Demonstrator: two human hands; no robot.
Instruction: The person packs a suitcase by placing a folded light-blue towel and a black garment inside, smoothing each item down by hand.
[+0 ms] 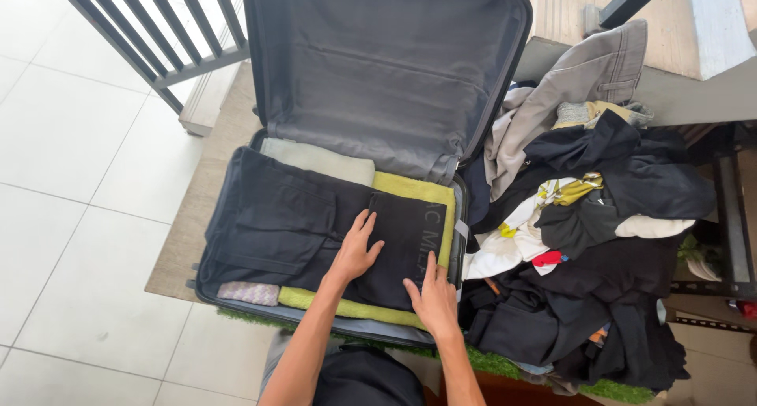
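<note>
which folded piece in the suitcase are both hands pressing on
The black folded garment atop the yellow-green towel; left hand and right hand lie on it.

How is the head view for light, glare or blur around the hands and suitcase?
Head view: even daylight, sharp focus, no motion blur on the left hand or right hand; faint sheen on the open dark grey suitcase's lid lining; black folded garment loses detail; white floor tiles bright.
</note>
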